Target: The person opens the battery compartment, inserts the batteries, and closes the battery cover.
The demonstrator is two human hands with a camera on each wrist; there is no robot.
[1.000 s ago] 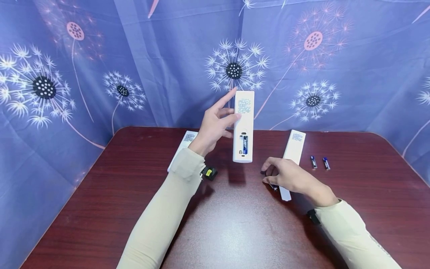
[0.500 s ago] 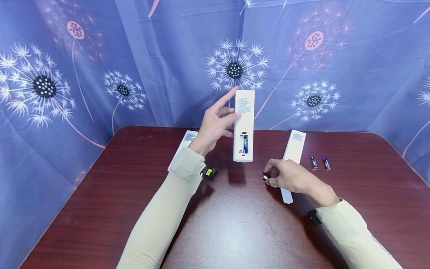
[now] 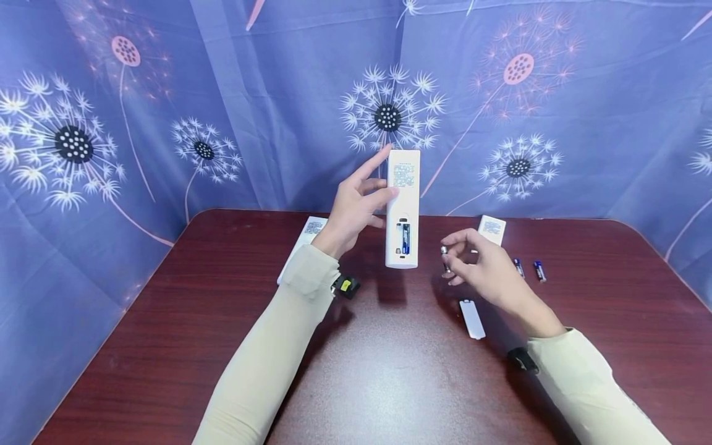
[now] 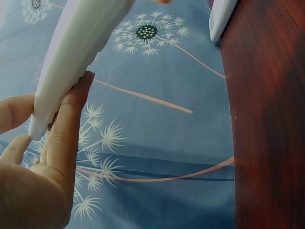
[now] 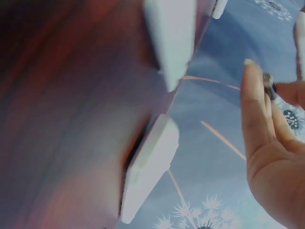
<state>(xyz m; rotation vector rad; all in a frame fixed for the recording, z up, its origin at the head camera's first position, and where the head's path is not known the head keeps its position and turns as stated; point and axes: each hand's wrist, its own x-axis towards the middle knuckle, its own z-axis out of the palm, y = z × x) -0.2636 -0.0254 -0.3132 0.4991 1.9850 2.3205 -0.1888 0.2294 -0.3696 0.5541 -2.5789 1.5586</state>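
Observation:
My left hand (image 3: 356, 210) grips a white remote control (image 3: 404, 191) by its left edge, thumb on its back and the other fingers behind. It stands upright above the table, back facing me. Its battery compartment is uncovered, with one blue-and-black battery (image 3: 406, 239) in the right slot and the left slot bare. To the right of the remote, my right hand (image 3: 486, 272) pinches another battery (image 3: 444, 250) between thumb and fingers, its metal end showing. In the right wrist view, that battery (image 5: 269, 86) is partly covered by the fingers. The left wrist view shows the remote (image 4: 76, 62) from its side.
A white battery cover (image 3: 472, 319) lies below my right hand. Behind that hand a second remote (image 3: 492, 228) is partly hidden, with two batteries (image 3: 539, 272) to its right. A third remote (image 3: 303, 241) lies behind my left forearm. A patterned curtain (image 3: 311, 93) borders the dark table (image 3: 356, 383).
My right hand has picked a battery up off the table and raised it away from me, uncovering the battery cover beneath. My left hand and its remote have stayed almost still.

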